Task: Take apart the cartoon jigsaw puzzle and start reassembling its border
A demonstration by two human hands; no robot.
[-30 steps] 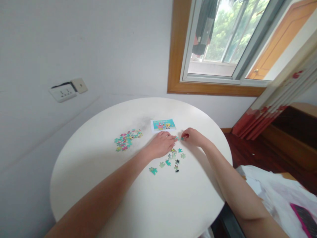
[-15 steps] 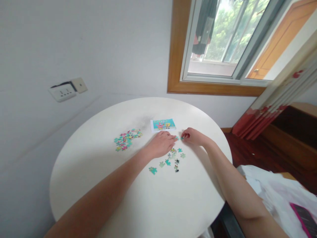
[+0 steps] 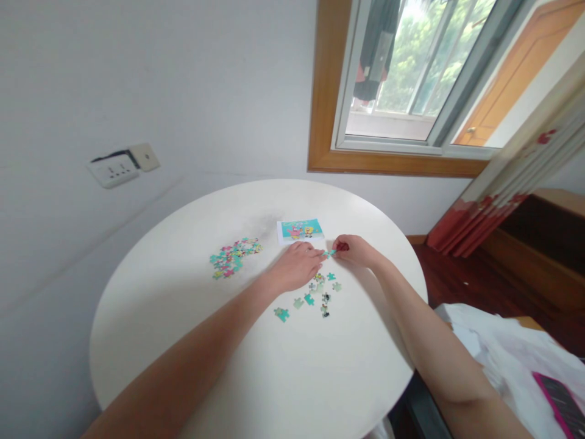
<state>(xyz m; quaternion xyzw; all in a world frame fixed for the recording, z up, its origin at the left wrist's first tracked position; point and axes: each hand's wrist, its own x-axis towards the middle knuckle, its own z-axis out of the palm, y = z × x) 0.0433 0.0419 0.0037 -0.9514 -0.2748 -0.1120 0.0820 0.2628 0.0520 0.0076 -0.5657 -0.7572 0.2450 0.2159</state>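
Observation:
My left hand lies flat on the white round table, fingers stretched to the right. Its fingertips touch a small teal jigsaw puzzle piece. My right hand pinches another teal puzzle piece between thumb and finger, right up against the first one. Whether the two pieces interlock I cannot tell. Just nearer to me, several loose pieces are spread out, among them a teal piece, a pale green piece and a larger teal piece.
Behind my hands lies a picture card with cartoon figures. A heap of mixed puzzle pieces is left of my left hand. A chair with white plastic and a pink-edged phone stands at the right, below the curtain.
My right hand has moved its piece slightly left, closing the small gap to the piece under my left fingertips. My left hand stays in place.

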